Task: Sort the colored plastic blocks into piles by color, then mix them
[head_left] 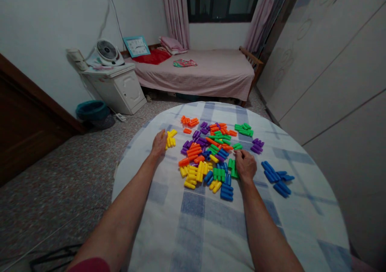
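My left hand (159, 143) rests at the left of the pile, its fingers curled against a small group of yellow plastic tube-shaped building pieces (171, 138). The far side of its fingers is hidden. At the pile's right edge, my right hand (245, 165) is closed, knuckles up, beside green building pieces (232, 167); what its fingertips hold cannot be made out. Between the hands lie mixed pieces: orange pieces (194, 149), purple pieces (202, 142), yellow pieces (200, 171) and blue pieces (226, 192).
A round table with a checked cloth (193, 232) carries everything. Apart from the pile lie blue pieces (277, 178), purple pieces (257, 146), green pieces (245, 129) and orange pieces (189, 121). Beyond stand a bed (217, 73), a white cabinet (128, 89) with a fan (107, 52), and a bin (93, 112).
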`<state>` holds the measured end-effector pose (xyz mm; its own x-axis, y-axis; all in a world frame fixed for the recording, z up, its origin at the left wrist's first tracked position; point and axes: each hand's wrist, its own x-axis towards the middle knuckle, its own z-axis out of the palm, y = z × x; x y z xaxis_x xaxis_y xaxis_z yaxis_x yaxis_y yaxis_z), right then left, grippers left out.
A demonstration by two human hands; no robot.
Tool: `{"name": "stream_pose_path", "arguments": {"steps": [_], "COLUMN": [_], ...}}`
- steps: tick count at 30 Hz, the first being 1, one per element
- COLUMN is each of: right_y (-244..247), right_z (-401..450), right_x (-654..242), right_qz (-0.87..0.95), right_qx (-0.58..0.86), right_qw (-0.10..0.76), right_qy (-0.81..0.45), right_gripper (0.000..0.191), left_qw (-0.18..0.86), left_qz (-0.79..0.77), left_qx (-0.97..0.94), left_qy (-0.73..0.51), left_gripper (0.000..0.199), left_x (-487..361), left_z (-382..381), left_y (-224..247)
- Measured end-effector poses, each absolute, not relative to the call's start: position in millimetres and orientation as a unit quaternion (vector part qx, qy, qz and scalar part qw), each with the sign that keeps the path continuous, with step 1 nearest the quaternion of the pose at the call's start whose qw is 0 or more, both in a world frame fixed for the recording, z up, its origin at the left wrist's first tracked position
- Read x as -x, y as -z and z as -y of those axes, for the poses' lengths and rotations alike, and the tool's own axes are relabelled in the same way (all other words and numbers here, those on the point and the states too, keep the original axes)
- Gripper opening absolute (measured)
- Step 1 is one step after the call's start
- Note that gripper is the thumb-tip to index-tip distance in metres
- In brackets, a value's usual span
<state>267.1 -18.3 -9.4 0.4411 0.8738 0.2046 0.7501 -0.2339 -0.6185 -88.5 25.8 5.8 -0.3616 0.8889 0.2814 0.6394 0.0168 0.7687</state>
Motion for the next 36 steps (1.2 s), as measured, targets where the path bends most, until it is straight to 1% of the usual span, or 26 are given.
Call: {"name": "stream_pose_path", "arguments": {"steps": [4, 6, 9, 11, 14, 17, 19, 22, 24, 26, 27, 29, 32, 36], "right_y": [9.5, 9.7, 9.9, 9.9, 9.6, 9.5, 9.8, 10.1, 10.2, 10.3, 10.4, 10.8, 11.3, 10.1], "right_z": [18.3, 18.4, 18.5, 18.5, 18.6, 18.5, 18.4, 18.4, 18.6, 18.8, 18.8, 18.7, 18.3, 18.6], "right_x": [-267.1, -267.0, -266.9, -266.9, -266.9, -267.1, -267.2, -267.1, -267.0, -266.9, -267.0, -267.1, -267.2, -266.8], "right_qz": [0.526, 0.528, 0.521, 0.52, 0.527, 0.531, 0.531, 0.532, 0.534, 0.536, 0.537, 0.539, 0.54, 0.528], "right_qx": [0.776, 0.774, 0.777, 0.777, 0.772, 0.769, 0.768, 0.767, 0.766, 0.766, 0.765, 0.764, 0.765, 0.773], "right_qw": [0.336, 0.338, 0.341, 0.342, 0.342, 0.343, 0.345, 0.347, 0.345, 0.344, 0.344, 0.344, 0.341, 0.339], "right_qy": [-0.092, -0.093, -0.093, -0.095, -0.096, -0.093, -0.093, -0.092, -0.091, -0.088, -0.086, -0.082, -0.084, -0.091], "right_gripper": [0.033, 0.033, 0.033, 0.033, 0.033, 0.032, 0.032, 0.032, 0.032, 0.033, 0.033, 0.033, 0.033, 0.033], "left_qw": [0.099, 0.112, 0.166, 0.153, 0.105, 0.085, 0.102, 0.183, 0.251, 0.281, 0.271, 0.213, 0.16, 0.128], "left_qz": [-0.668, -0.619, -0.477, -0.416, -0.398, -0.402, -0.411, -0.457, -0.5, -0.54, -0.562, -0.623, -0.695, -0.731], "left_qx": [-0.593, -0.653, -0.793, -0.849, -0.881, -0.885, -0.872, -0.804, -0.726, -0.648, -0.617, -0.559, -0.498, -0.47], "left_qy": [-0.439, -0.422, -0.34, -0.288, -0.235, -0.218, -0.245, -0.334, -0.4, -0.457, -0.479, -0.503, -0.493, -0.477], "left_gripper": [0.032, 0.028, 0.023, 0.023, 0.024, 0.02, 0.015, 0.011, 0.016, 0.024, 0.027, 0.031, 0.034, 0.034], "left_x": [59.2, 34.8, -8.9, -34.8, -58.8, -67.7, -68.6, -61.0, -45.9, -20.8, -5.2, 29.0, 74.9, 104.8], "left_z": [-16.3, -4.7, 13.3, 21.2, 25.1, 24.5, 24.4, 23.7, 20.9, 15.7, 12.6, 6.8, 2.6, 3.8], "left_y": [-27.3, -38.4, -46.7, -44.1, -32.3, -24.7, -27.6, -40.7, -48.3, -49.8, -47.8, -39.3, -21.9, -5.7]}}
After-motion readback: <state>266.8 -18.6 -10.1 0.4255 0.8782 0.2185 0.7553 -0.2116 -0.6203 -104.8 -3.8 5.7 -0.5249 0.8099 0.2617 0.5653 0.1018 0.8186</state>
